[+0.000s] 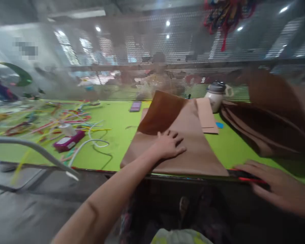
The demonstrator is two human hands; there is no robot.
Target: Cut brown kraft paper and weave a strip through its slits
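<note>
Right hand (271, 184): closed around a black-and-red tool (251, 179), type unclear through blur, at the near right corner of the brown sheet (193, 161). Left hand (170, 145): fingers spread, palm down on that sheet, gripping nothing. The sheet lies along the near edge of the green tabletop (117, 118), its far left part curled up. Beyond it: pale tan pieces (207, 115) and a lidded white jug (214, 100). Right: folded brown sheeting (271, 125). Left: a magenta box (69, 141).
</note>
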